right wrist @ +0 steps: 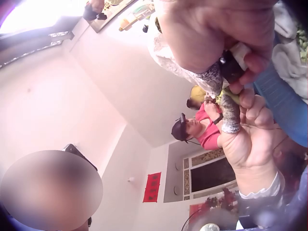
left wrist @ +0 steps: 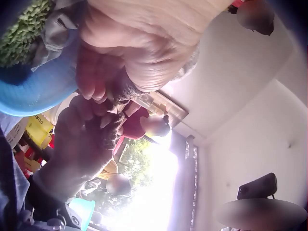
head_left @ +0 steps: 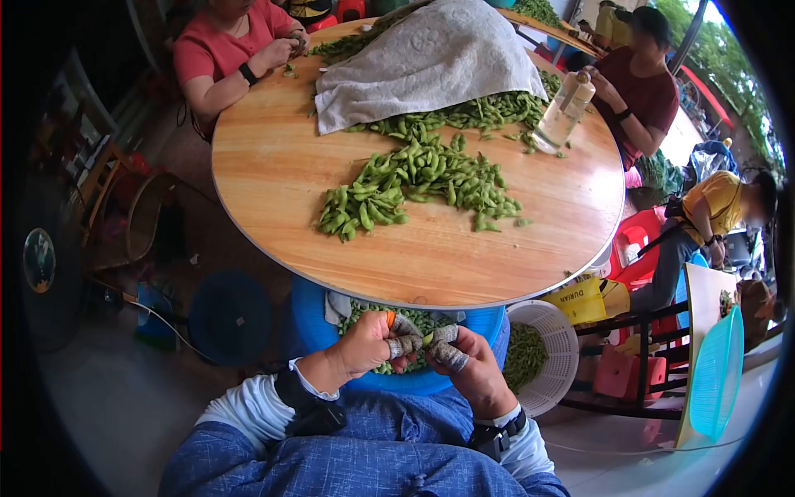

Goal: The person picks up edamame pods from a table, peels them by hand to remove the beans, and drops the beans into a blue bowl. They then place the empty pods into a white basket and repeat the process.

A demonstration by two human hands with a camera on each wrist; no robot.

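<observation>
In the head view my left hand [head_left: 363, 346] and right hand [head_left: 479, 369] meet over a blue basin [head_left: 310, 319]. Between their fingertips is a green soybean pod [head_left: 427, 339], pinched from both sides. Grey knitted covers [head_left: 451, 356] wrap the thumb and some fingers of each hand, and an orange band circles one left finger. Shelled green beans [head_left: 356, 312] lie in the basin under the hands, with a grey cloth [head_left: 337, 306] at its rim. The right wrist view shows the pod [right wrist: 231, 95] partly hidden by the fingertips.
A round wooden table [head_left: 265, 182] carries a heap of pods [head_left: 414, 178], a towel [head_left: 431, 62] over more pods, and a bottle [head_left: 566, 113]. At right stands a white basket [head_left: 563, 356] holding pods. Other people sit around the table and beyond.
</observation>
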